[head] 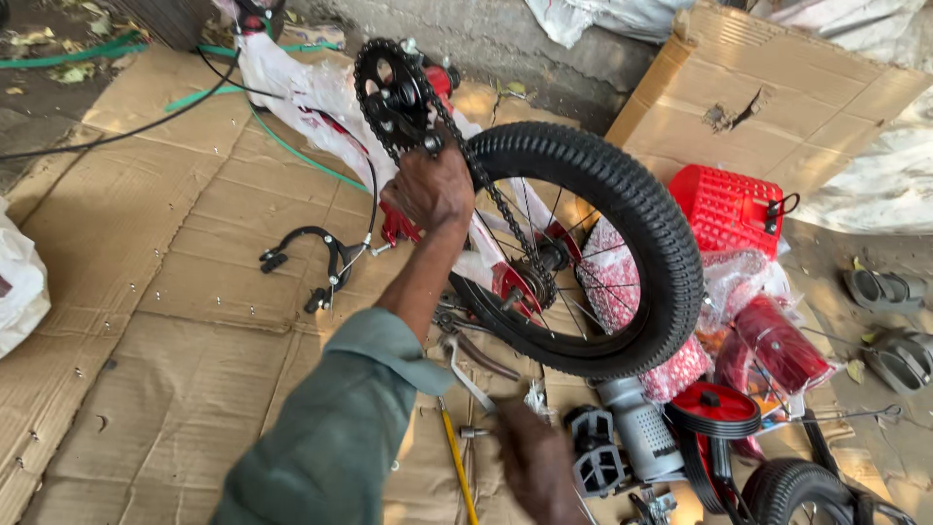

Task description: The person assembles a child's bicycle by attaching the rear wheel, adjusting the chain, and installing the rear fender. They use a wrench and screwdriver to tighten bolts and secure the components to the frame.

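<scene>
my left arm reaches forward in its grey-green sleeve (335, 428), forearm bare past the cuff, and my left hand (431, 190) is curled shut around the red bicycle frame (400, 226) just below the black chainring (393, 92) — fingers wrapped and pressed together, knuckles up, right beside the chain (501, 219) that runs down toward the hub of the rear wheel (595, 248). the wheel stands upright on its knobby black tyre, tilted a little away from me, the small bicycle lying upside down on flattened brown cardboard (165, 292). my right hand (536, 462) is low at the bottom edge, blurred; it sits among tools near a silver wrench (466, 374) and a yellow-handled tool (457, 462), and i cannot tell whether its fingers are spread or closed on anything. a black brake caliper (311, 262) lies loose on the cardboard to the left, its cable leading back to the frame. as for wrappings — the front of the frame is still swathed in white plastic film (292, 92) near the top, a red plastic basket (727, 209) rests against a large upright sheet of cardboard (816, 97) at the right, and beneath it lie red parts in clear plastic bags (768, 340), one patterned red and white. a red-hubbed training wheel (716, 408) and a black pedal (595, 452) lie just beside my right hand. a white bag (19, 287) pokes in at the far left edge.
</scene>
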